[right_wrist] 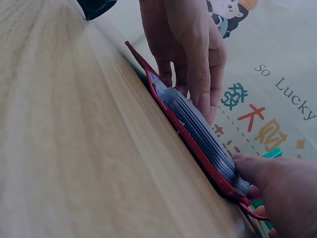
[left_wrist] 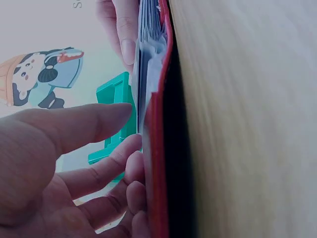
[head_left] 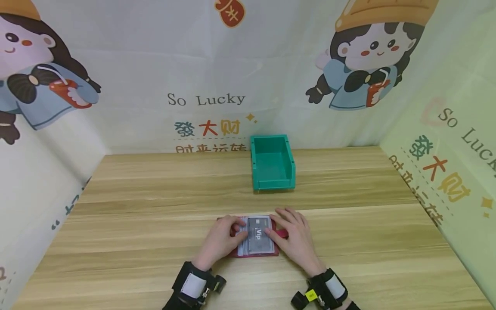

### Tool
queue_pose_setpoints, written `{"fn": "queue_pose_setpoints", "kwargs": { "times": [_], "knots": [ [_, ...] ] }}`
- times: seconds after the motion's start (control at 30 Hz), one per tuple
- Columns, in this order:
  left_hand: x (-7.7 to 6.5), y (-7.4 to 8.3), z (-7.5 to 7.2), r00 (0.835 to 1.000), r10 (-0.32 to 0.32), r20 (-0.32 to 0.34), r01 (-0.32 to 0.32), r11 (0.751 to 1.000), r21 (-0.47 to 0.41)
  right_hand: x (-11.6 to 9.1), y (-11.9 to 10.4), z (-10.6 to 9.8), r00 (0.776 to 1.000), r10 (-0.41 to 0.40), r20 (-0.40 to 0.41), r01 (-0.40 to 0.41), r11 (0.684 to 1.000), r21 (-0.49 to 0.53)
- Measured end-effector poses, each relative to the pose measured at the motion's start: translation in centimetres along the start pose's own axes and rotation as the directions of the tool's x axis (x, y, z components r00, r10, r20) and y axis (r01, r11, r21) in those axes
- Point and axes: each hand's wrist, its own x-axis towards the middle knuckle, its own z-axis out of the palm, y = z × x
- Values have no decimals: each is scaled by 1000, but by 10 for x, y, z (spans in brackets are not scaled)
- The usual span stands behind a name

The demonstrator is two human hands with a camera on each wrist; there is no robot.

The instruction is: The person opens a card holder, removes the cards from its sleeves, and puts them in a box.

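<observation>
My head feed comes through bright and evenly lit, with a yellow-green cast on the wall cloth [head_left: 465,86] at three o'clock and faint grey shadow near nine. I get both wrist feeds dimmer; in the left, the tabletop [left_wrist: 252,124] blurs at three o'clock.

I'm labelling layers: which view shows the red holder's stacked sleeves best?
The right wrist view: the stacked sleeves show edge-on along the red cover, layer by layer. The left wrist view gives a shorter stretch of those edges. The head view looks from above, showing the grey Vip card on top, not the stack's side.
</observation>
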Motion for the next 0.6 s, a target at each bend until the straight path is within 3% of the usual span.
{"fn": "queue_pose_setpoints", "kwargs": {
  "times": [0.2,0.6],
  "knots": [
    [2,-3,2,999,-37,2,37,998,-41,3,-1,-1,1000,-7,7,7,1000,14],
    [3,-3,3,999,-48,8,48,998,-42,2,0,0,1000,6,14,-7,999,43]
  ]
}}
